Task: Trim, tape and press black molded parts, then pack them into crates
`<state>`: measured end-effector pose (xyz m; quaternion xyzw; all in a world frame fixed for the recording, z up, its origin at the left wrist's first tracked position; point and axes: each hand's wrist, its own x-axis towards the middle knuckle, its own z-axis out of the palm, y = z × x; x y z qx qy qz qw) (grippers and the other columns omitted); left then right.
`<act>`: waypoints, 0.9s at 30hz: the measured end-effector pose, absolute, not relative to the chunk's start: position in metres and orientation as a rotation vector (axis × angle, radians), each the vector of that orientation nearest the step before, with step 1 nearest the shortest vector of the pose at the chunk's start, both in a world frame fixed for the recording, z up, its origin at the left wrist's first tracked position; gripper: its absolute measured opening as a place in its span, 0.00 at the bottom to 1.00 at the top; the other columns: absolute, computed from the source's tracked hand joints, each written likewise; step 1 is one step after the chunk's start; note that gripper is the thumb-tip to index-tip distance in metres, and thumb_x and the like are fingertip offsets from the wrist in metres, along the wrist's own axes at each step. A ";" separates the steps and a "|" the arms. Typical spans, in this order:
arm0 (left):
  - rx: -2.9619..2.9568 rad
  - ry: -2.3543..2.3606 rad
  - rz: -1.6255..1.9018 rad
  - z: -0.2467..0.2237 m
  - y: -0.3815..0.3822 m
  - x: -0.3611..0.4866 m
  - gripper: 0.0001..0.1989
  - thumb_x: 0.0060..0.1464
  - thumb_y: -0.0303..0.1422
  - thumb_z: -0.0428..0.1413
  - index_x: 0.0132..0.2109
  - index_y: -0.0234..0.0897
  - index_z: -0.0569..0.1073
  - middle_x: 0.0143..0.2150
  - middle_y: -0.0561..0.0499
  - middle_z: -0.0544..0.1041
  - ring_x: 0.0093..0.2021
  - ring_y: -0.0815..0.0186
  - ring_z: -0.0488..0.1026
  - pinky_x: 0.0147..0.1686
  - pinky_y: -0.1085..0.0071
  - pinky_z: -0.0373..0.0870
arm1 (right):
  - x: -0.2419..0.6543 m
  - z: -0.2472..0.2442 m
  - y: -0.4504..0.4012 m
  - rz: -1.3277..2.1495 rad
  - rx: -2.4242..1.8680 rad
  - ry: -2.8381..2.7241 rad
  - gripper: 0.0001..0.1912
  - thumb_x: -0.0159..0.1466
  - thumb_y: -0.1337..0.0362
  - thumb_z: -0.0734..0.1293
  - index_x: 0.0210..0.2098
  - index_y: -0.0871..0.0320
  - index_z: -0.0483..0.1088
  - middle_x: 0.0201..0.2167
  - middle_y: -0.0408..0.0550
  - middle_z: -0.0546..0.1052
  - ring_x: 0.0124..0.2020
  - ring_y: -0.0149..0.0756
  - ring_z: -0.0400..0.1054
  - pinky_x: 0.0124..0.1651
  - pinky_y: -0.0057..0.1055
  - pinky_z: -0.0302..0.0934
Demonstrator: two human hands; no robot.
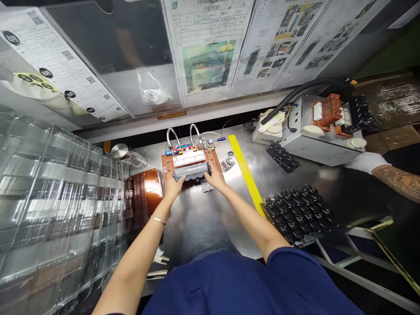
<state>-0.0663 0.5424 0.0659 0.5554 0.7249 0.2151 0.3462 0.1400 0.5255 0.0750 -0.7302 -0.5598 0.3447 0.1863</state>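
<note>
A grey cylindrical part [193, 171] lies across the front of an orange-brown fixture [168, 162] on the metal bench. My left hand [172, 186] grips its left end, thumb along the front. Its right end is held by my right hand [215, 176], with the fingers partly hidden behind it. Just behind the part is a white perforated plate [189, 158]. Two curved metal hoses [171, 134] rise at the back of the fixture, near a blue-handled lever [220, 139]. A small metal piece [207, 187] shows below the part.
Clear plastic trays [59, 205] and an amber tray [144, 190] stand left, with a glass jar [129, 156] behind. Right of the yellow tape [246, 173] are black parts [298, 212], a grey machine [305, 135] and another person's gloved hand [367, 162].
</note>
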 end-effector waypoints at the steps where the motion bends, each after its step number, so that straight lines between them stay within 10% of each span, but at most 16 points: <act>1: 1.425 1.846 0.621 0.069 0.523 -0.070 0.30 0.46 0.37 0.61 0.54 0.34 0.62 0.51 0.35 0.73 0.54 0.50 0.71 0.53 0.51 0.64 | 0.142 0.074 0.510 1.026 -1.999 -1.532 0.32 0.59 0.66 0.62 0.63 0.56 0.57 0.47 0.50 0.76 0.43 0.39 0.72 0.46 0.33 0.66; 7: 2.019 1.480 1.077 0.095 0.406 -0.091 0.17 0.49 0.26 0.55 0.48 0.40 0.68 0.44 0.44 0.74 0.48 0.58 0.72 0.53 0.55 0.68 | 0.149 0.085 0.434 1.140 -1.746 -1.579 0.22 0.54 0.74 0.58 0.45 0.57 0.73 0.44 0.48 0.78 0.44 0.37 0.71 0.46 0.32 0.65; 13: 2.448 1.159 1.436 0.116 0.370 -0.095 0.23 0.49 0.17 0.50 0.52 0.39 0.67 0.47 0.45 0.73 0.54 0.60 0.70 0.54 0.54 0.69 | 0.090 0.129 0.372 1.406 -1.553 -1.785 0.16 0.58 0.69 0.61 0.46 0.59 0.71 0.31 0.48 0.78 0.34 0.39 0.72 0.40 0.32 0.64; 19: 2.602 1.364 1.421 0.148 0.351 -0.120 0.20 0.52 0.19 0.50 0.52 0.39 0.65 0.47 0.44 0.75 0.53 0.60 0.71 0.49 0.58 0.73 | 0.082 0.138 0.350 2.304 -0.774 -1.431 0.28 0.60 0.57 0.64 0.58 0.59 0.62 0.39 0.53 0.79 0.34 0.36 0.74 0.40 0.34 0.67; 27: 2.298 2.575 1.545 0.304 0.340 -0.238 0.23 0.55 0.35 0.59 0.54 0.29 0.64 0.50 0.37 0.71 0.55 0.53 0.67 0.58 0.48 0.60 | 0.118 0.040 0.332 1.470 -1.882 -2.256 0.18 0.59 0.71 0.61 0.48 0.61 0.71 0.45 0.57 0.78 0.48 0.44 0.71 0.48 0.34 0.60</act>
